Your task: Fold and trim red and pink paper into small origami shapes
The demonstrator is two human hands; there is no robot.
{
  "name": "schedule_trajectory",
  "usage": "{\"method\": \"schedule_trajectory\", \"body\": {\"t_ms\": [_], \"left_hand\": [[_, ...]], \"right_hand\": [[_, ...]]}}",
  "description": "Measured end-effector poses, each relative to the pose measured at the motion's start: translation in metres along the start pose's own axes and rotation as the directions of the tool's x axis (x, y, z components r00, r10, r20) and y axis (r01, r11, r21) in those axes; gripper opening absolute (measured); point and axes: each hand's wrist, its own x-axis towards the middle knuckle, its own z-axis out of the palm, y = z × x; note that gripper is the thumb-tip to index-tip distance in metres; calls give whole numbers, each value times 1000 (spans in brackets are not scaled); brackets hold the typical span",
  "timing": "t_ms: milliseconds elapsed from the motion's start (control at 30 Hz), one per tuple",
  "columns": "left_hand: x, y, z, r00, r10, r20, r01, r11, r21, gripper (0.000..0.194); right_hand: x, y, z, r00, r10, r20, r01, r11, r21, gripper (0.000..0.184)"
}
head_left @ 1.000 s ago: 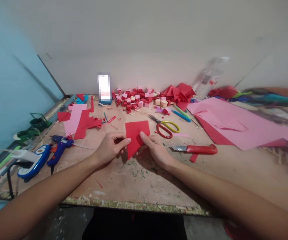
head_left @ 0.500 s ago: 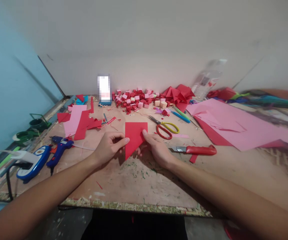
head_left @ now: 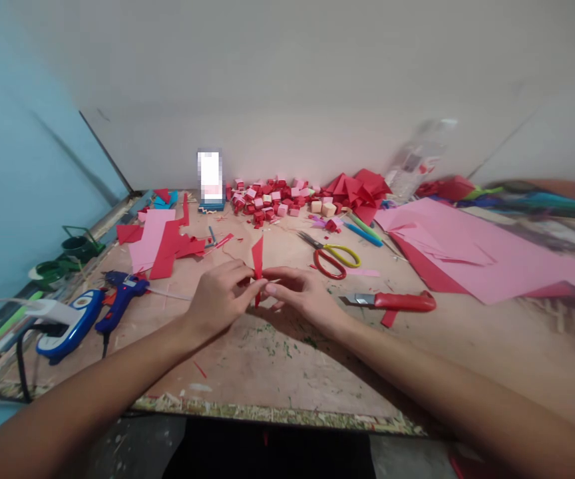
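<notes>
A piece of red paper stands nearly edge-on to me above the table, showing as a narrow strip. My left hand pinches it between thumb and fingers. From the other side my right hand closes its fingertips on the same paper, its thumb beside my left thumb. The lower part of the paper is mostly hidden by my fingers. Beyond my right hand lie scissors with one red and one yellow handle. A red-handled cutter knife rests to the right.
Small red and pink paper cubes are heaped by the wall, near a lit phone. A blue glue gun and a power strip sit left. Large pink sheets and a plastic bottle are right.
The red paper has turned from facing me broadly to nearly edge-on. My hands have come closer together around it. The view has shifted slightly.
</notes>
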Motion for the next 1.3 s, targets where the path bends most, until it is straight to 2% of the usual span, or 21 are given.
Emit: {"method": "schedule_trajectory", "body": {"t_ms": [133,233,300,400,467,533,633,700,767,933,1100,1233,1300], "left_hand": [[-1,-1,1,995,92,29,-91,996,-16,16],[-1,2,-1,993,96,68,-90,993,-81,15],[1,5,-2,998,43,56,-35,990,-138,14],[5,4,-3,988,-155,-21,145,957,-250,16],[8,0,-2,948,-317,-43,279,886,-370,18],[11,-4,-1,899,-437,-12,370,776,-511,20],[14,-9,2,846,-514,141,468,590,-658,31],[15,-11,3,816,-520,251,535,517,-668,34],[15,-11,3,803,-524,285,563,508,-652,32],[15,-7,0,811,-552,195,526,541,-656,29],[15,-6,-2,772,-582,255,579,479,-660,31],[16,-6,-2,796,-552,247,556,507,-659,28],[15,-5,-1,793,-545,271,566,498,-657,27]], "right_hand": [[-2,-2,0,998,-52,39,51,998,19,34],[-2,-4,-1,997,-69,-43,69,998,-6,31],[-1,-5,-2,993,-67,-100,62,997,-48,32],[0,-5,-4,988,-63,-144,52,995,-79,35],[0,-5,-5,986,-70,-154,57,995,-87,35],[0,-5,-7,986,-81,-148,67,993,-96,33],[0,-5,-9,989,-77,-126,67,994,-81,29],[1,-4,-10,990,-69,-125,60,995,-75,29],[1,-4,-10,990,-63,-123,54,995,-80,31],[2,-3,-10,997,-40,-61,30,987,-160,34],[3,-2,-10,998,-46,-45,38,984,-175,33],[2,-5,-9,995,-64,-71,51,984,-170,33],[2,-6,-9,991,-80,-104,64,987,-147,31]]}}
